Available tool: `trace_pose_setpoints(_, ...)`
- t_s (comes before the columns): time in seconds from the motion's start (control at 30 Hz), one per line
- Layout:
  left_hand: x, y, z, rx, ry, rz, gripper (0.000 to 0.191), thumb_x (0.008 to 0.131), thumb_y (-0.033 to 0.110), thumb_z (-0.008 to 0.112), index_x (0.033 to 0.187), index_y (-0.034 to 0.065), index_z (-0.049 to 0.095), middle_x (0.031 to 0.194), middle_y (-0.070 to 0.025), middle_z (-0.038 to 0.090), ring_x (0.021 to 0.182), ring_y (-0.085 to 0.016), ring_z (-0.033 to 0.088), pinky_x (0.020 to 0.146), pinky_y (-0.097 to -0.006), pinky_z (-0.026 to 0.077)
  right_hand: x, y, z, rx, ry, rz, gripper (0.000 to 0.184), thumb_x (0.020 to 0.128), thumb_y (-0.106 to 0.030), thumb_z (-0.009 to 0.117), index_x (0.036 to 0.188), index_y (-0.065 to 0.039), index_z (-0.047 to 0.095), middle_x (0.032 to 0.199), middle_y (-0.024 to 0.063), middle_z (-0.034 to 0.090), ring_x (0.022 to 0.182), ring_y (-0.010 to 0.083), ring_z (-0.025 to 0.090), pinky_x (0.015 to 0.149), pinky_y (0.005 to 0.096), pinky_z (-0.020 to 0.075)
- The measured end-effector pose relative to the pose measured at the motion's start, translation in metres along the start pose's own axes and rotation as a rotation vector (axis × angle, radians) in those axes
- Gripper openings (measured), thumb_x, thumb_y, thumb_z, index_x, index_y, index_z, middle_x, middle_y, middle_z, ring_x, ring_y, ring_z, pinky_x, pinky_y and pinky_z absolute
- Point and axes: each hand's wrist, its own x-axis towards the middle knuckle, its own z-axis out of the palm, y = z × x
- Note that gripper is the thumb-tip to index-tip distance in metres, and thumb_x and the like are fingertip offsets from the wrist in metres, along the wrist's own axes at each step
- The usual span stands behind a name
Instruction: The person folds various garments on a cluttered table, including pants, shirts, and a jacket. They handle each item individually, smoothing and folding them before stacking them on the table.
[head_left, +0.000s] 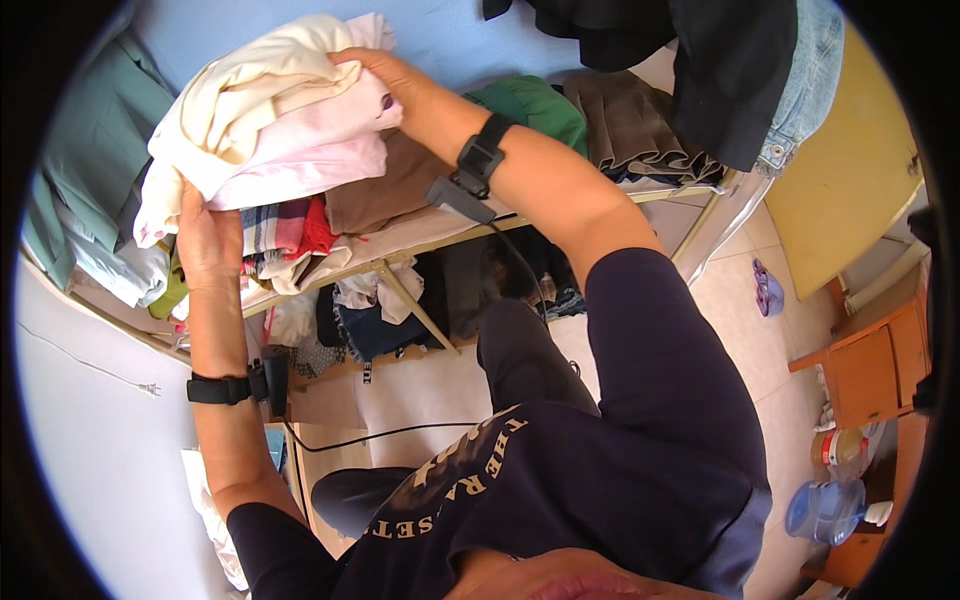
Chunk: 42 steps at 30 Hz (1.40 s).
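Note:
A bundle of folded clothes is held up between my two hands above a bed-like metal-framed shelf. On its top and left lies a cream garment; a pale pink garment forms the lower layers. My left hand supports the bundle's near left edge from below, its fingers partly hidden under the cloth. At the right side, my right hand grips the bundle, thumb on the cream fabric. Just beneath are a plaid cloth, a red fringed cloth and a brown folded garment.
Farther right on the shelf sit a green garment and brown pleated clothing. Black clothing and denim hang above. Grey-green clothes hang left. More clothes fill the lower level. Cables run from both wrist straps.

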Motion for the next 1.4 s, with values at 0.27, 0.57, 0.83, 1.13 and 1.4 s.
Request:
trace_pose_setpoints(0.27,0.017,-0.076,0.099,-0.067,-0.235,0.101,0.037,0.100,0.017,0.056,0.134,0.0029,0.051,0.134,-0.0079,0.056,0.122,-0.018,0.052,0.108,-0.0351,0.038,-0.038,-0.116,-0.094,-0.177,0.164,0.000,0.042,0.088,-0.022,0.063,0.123,0.001,0.059,0.108,0.0178,0.068,0.093,0.0280,0.068,0.083,0.0387,0.0567)
trace_pose_setpoints(0.57,-0.052,-0.216,0.193,-0.310,-0.193,-0.498,0.037,0.099,0.021,0.057,0.133,0.0105,0.048,0.123,-0.0069,0.059,0.106,-0.017,0.060,0.086,-0.0318,0.055,-0.165,-0.161,-0.215,-0.777,0.238,-0.544,0.037,0.089,-0.027,0.067,0.119,-0.005,0.064,0.106,0.0088,0.070,0.092,0.0163,0.069,0.079,0.0289,0.0564)
trace_pose_setpoints(0.83,-0.123,-0.236,0.173,-0.241,-0.063,-0.962,0.074,0.086,0.051,0.070,0.142,0.0119,0.040,0.136,-0.0095,0.048,0.119,-0.027,0.046,0.110,-0.0452,0.031,-0.221,-0.147,-0.302,-0.175,0.566,0.142,0.046,0.086,-0.033,0.071,0.116,0.000,0.064,0.104,0.0108,0.072,0.089,0.0195,0.070,0.081,0.0306,0.0563)
trace_pose_setpoints(1.13,-0.115,-0.237,0.180,-0.252,0.040,-0.738,0.059,0.089,0.019,0.072,0.136,0.0042,0.041,0.137,-0.0091,0.049,0.116,-0.024,0.055,0.097,-0.0372,0.049,-0.191,-0.148,-0.305,-0.841,0.650,0.414,0.048,0.086,-0.034,0.073,0.116,0.002,0.064,0.104,0.0123,0.072,0.086,0.0197,0.071,0.081,0.0308,0.0563)
trace_pose_setpoints(1.4,-0.112,-0.245,0.270,-0.277,-0.010,-0.711,0.047,0.091,0.007,0.065,0.129,0.0180,0.040,0.124,-0.0058,0.056,0.108,-0.019,0.058,0.084,-0.0340,0.054,-0.236,-0.245,-0.281,-1.109,0.418,0.105,0.055,0.087,-0.041,0.069,0.119,0.003,0.062,0.110,0.0167,0.068,0.096,0.0238,0.067,0.086,0.0325,0.0527)
